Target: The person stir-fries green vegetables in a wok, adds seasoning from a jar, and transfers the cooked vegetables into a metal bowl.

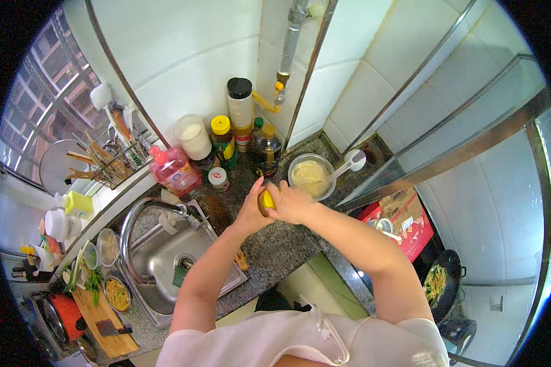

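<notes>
Over the granite countertop (pixel 275 243) I hold a small jar with a yellow lid (pixel 268 199) between both hands. My left hand (pixel 250 212) wraps round the jar's body, most of which is hidden. From the other side, the fingers of my right hand (pixel 295 202) close on the yellow lid. Just beyond my right hand stands a bowl of pale yellow paste or powder (pixel 310 178), with a white spoon (pixel 346 166) at its rim. Dark sauce bottles (pixel 267 151) stand behind my hands, and a small white-lidded jar (pixel 218 178) is to their left.
A steel sink (pixel 158 264) with a curved faucet (pixel 127 229) lies left. Beyond it are a cutting board (pixel 105 316) with a cleaver (pixel 108 327) and a bowl of yellow shreds (pixel 117 295). At right, a wok of food (pixel 436 284) stands near a red box (pixel 411 225).
</notes>
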A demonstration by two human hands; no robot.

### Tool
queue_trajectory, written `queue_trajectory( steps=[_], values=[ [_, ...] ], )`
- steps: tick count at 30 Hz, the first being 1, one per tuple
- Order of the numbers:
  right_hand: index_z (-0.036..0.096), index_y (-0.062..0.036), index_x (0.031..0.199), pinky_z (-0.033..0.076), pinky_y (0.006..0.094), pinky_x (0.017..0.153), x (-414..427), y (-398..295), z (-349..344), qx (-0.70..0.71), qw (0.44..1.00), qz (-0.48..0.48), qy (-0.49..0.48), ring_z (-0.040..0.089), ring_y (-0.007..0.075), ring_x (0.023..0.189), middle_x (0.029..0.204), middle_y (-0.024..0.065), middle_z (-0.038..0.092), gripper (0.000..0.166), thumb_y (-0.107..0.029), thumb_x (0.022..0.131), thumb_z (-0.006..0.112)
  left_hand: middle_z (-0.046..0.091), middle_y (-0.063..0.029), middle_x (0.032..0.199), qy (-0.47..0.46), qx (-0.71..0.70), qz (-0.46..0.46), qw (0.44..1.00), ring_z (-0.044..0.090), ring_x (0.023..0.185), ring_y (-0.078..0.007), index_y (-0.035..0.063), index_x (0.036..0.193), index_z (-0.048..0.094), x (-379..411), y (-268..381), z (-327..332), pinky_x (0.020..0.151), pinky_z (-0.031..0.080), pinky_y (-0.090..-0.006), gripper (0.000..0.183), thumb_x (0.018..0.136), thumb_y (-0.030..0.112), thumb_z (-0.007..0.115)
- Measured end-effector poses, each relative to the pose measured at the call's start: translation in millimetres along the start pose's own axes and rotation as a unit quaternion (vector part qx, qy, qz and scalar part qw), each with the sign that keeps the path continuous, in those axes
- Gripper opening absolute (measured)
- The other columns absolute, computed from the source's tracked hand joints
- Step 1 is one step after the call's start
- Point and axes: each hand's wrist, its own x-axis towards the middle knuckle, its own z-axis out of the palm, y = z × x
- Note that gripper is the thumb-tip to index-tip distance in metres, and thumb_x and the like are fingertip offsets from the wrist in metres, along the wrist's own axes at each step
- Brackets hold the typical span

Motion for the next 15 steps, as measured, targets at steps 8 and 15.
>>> queue_trajectory(
  steps=[8,15],
  values=[
    [0.01,-0.0084,0.147,0.05,0.0456,0.082,1.6,-5.8,6.8,0.108,0.987,0.076,0.095,0.056,0.0402,0.105,0.132,0.0275,0.041,0.077,-0.045,0.092,0.049,0.041,-0.0162,0.134,0.201,0.099,-0.097,0.97,0.036,0.126,-0.0331,0.0165,0.147,0.011,22.3,-26.0,-5.4,0.106,0.024,-0.0496,0.108,0.066,0.016,0.082],
    [0.027,-0.0074,0.141,0.05,0.0431,0.076,-116.3,8.9,29.2,0.222,0.968,0.061,0.103,0.061,0.0339,0.086,0.118,0.0232,0.049,0.067,-0.019,0.086,0.062,0.033,-0.02,0.141,0.324,0.123,-0.131,0.929,0.035,0.129,-0.0348,0.0095,0.145,0.02,74.2,-71.5,5.1,0.107,0.031,-0.042,0.094,0.069,-0.002,0.074]
  ],
)
